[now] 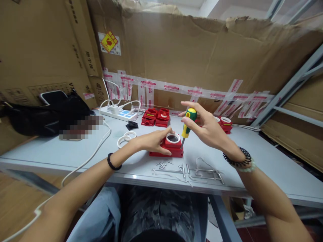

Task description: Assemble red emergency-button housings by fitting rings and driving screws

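Note:
A red block-shaped part (168, 152) with a white ring (173, 138) on top sits near the front of the table. My left hand (157, 141) is closed around its left side and back, pressing it to the tabletop. In my right hand (202, 124) is a screwdriver (190, 119) with a green and yellow handle, held between thumb and fingers. It leans slightly, and its tip meets the right edge of the red part. Loose screws (161, 164) and metal rods (207, 176) lie in front of the part, partly among clear plastic scraps.
Two white rings (123, 141) and a black piece (132, 125) lie to the left. More red parts (155, 117) stand behind, others (225, 125) at right. A power strip (121, 113) trails a white cable (93, 154) over the front edge. A black bag (50, 114) rests far left.

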`<action>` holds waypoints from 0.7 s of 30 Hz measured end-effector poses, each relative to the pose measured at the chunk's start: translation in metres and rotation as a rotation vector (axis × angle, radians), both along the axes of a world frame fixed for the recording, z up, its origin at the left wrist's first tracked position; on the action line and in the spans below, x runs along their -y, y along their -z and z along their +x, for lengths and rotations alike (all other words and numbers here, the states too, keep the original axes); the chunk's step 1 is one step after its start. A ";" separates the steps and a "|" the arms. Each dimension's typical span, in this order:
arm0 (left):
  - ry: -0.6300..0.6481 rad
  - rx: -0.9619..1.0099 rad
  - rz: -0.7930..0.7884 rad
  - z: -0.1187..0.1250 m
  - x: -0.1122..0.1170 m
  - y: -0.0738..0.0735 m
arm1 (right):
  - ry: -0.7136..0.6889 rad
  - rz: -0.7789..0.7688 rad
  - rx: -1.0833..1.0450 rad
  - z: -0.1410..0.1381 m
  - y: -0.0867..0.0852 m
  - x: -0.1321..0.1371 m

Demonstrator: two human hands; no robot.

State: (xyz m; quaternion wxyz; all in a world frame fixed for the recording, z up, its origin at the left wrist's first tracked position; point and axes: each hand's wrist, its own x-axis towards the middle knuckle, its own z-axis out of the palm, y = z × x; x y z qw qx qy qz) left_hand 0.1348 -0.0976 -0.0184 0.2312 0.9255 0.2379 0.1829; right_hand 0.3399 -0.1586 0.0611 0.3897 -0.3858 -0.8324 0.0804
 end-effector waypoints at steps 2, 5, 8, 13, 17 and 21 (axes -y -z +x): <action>-0.002 -0.013 0.003 0.000 0.000 0.000 | -0.226 -0.177 -0.030 0.007 -0.004 0.000; -0.001 -0.017 0.006 -0.001 0.000 -0.001 | -0.392 -0.336 -0.041 0.014 -0.010 0.001; -0.014 -0.027 -0.009 -0.001 0.000 0.000 | -0.251 -0.257 -0.087 0.012 -0.009 0.002; -0.020 -0.027 0.014 -0.001 -0.001 0.002 | 0.214 0.091 -0.106 -0.003 0.003 0.002; -0.026 -0.043 0.010 -0.001 -0.001 0.001 | 0.397 0.195 -0.025 -0.009 0.008 -0.002; -0.015 -0.039 0.008 0.000 0.001 -0.001 | 0.132 0.018 -0.056 0.000 0.005 -0.004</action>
